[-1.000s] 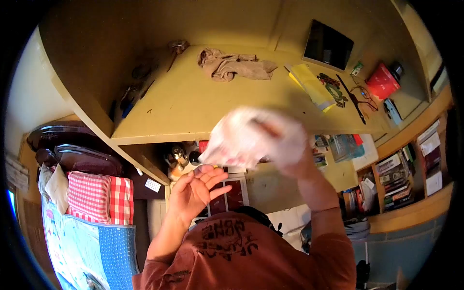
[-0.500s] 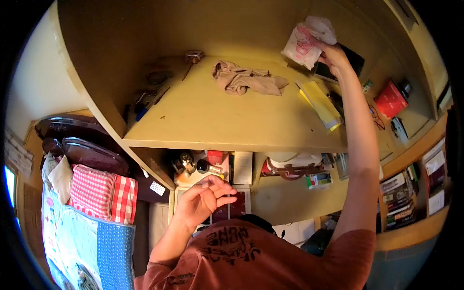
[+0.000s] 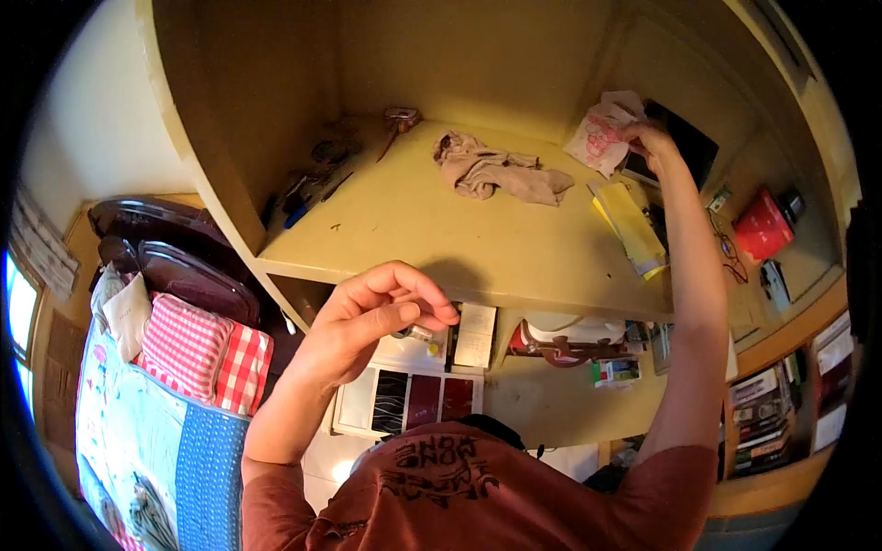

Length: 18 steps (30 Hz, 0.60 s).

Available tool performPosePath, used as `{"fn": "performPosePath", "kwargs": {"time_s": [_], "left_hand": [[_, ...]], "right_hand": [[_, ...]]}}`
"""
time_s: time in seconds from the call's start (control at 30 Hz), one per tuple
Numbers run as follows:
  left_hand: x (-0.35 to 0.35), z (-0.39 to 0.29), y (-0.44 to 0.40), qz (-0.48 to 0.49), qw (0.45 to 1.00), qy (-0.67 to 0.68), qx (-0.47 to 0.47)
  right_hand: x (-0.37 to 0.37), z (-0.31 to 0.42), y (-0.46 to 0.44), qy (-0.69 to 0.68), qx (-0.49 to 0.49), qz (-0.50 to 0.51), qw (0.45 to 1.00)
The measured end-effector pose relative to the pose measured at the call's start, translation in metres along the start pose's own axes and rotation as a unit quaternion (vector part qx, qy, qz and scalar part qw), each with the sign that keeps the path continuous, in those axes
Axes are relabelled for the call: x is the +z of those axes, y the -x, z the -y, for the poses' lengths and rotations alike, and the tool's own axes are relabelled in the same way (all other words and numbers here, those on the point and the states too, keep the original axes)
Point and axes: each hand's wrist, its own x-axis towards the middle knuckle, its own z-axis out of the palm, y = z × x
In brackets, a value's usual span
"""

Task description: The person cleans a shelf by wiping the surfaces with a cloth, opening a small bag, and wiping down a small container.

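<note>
At the back right of the upper shelf, my right hand [image 3: 650, 145] grips the edge of a white plastic bag with pink print [image 3: 603, 134], which rests against the back wall beside a dark tablet [image 3: 682, 147]. My left hand [image 3: 372, 321] is raised in front of the shelf's front edge, its fingers curled and apart, with nothing in it. A crumpled beige cloth [image 3: 496, 171] lies on the shelf [image 3: 413, 220] to the left of the bag. Below the bag is a yellow envelope [image 3: 629, 228].
A red container [image 3: 763, 226] and glasses [image 3: 728, 253] are at the shelf's right end. Dark items and a blue pen [image 3: 295, 218] lie at its left. Books [image 3: 758, 395] fill a rack at lower right. A bed with a checked pillow [image 3: 186, 344] is at left.
The bag has gone from in front of me to the back right of the shelf with my right hand. My left hand has risen toward the shelf edge. The view has shifted.
</note>
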Motion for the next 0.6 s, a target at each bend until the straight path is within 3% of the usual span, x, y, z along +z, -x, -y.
{"fn": "performPosePath", "kwargs": {"time_s": [0.07,0.13,0.2,0.43,0.5,0.6], "left_hand": [[0.012,-0.012,-0.006,-0.003,0.999,-0.050,-0.004],[0.014,-0.013,-0.014,-0.004,0.995,-0.097,-0.009],[0.009,-0.011,-0.022,0.065,0.992,-0.105,-0.015],[0.014,-0.001,-0.037,0.082,0.987,-0.131,-0.051],[0.014,0.001,-0.038,0.088,0.987,-0.129,-0.049],[0.011,0.004,-0.038,0.096,0.986,-0.126,-0.047]], "right_hand": [[0.000,0.010,0.022,0.032,-0.071,-0.026,0.997],[0.006,0.022,0.042,0.045,-0.067,-0.028,0.996],[0.012,0.028,0.059,0.059,-0.062,-0.028,0.996],[0.017,0.035,0.084,0.121,-0.115,-0.034,0.985],[0.022,0.027,0.081,0.113,-0.126,-0.108,0.980],[0.017,0.021,0.066,0.132,-0.081,-0.054,0.986]]}}
